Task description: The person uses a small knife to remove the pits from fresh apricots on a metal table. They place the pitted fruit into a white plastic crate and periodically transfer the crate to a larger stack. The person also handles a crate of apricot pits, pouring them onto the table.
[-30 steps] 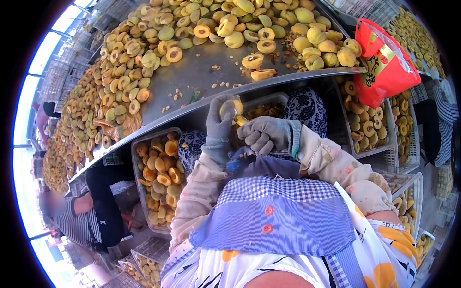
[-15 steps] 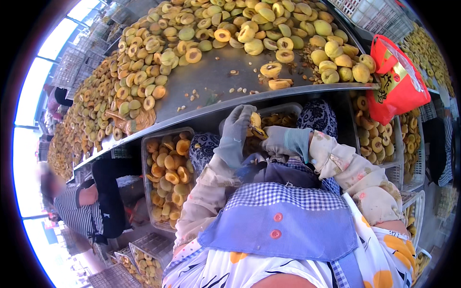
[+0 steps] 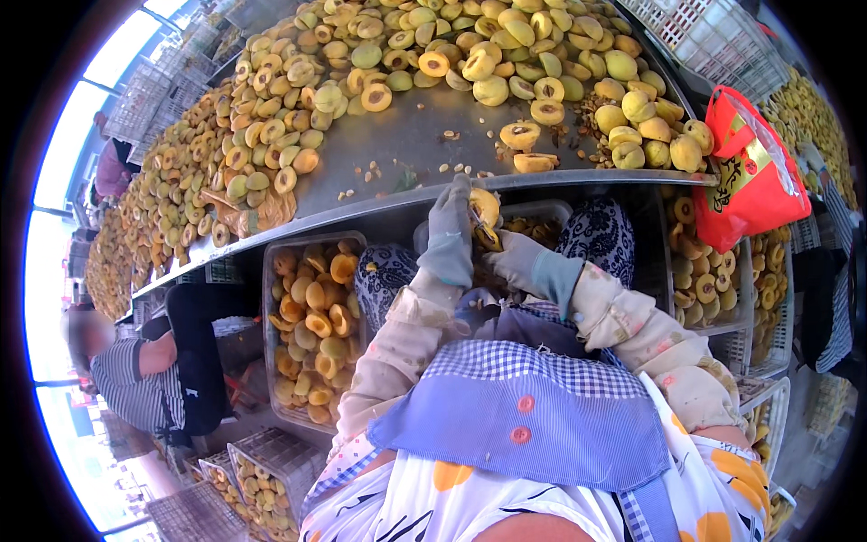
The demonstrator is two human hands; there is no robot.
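My gloved left hand [image 3: 449,228] is closed on a cut yellow fruit [image 3: 486,206], held up just below the metal table's edge. My gloved right hand [image 3: 533,267] is closed on a small tool [image 3: 484,233] with a yellow handle, its metal end at the fruit; my fingers partly hide it. Below the hands is a tub [image 3: 555,213] of fruit pieces, largely hidden. Halved fruit [image 3: 520,135] and loose kernels lie on the metal table [image 3: 406,135] beyond, among large heaps of fruit. A tub [image 3: 269,325] of fruit halves stands left of my legs.
A red bag [image 3: 741,181] sits at the table's right end. Fruit crates [image 3: 750,280] stand on my right, more [image 3: 280,461] behind me at left. Co-workers sit at left [image 3: 135,379] and far right [image 3: 826,307]. Stacked empty crates [image 3: 713,41] stand beyond the table.
My left hand has risen slightly toward the table edge with the fruit. My right hand has turned and shifted, still at the fruit with the tool. The view has swayed a little.
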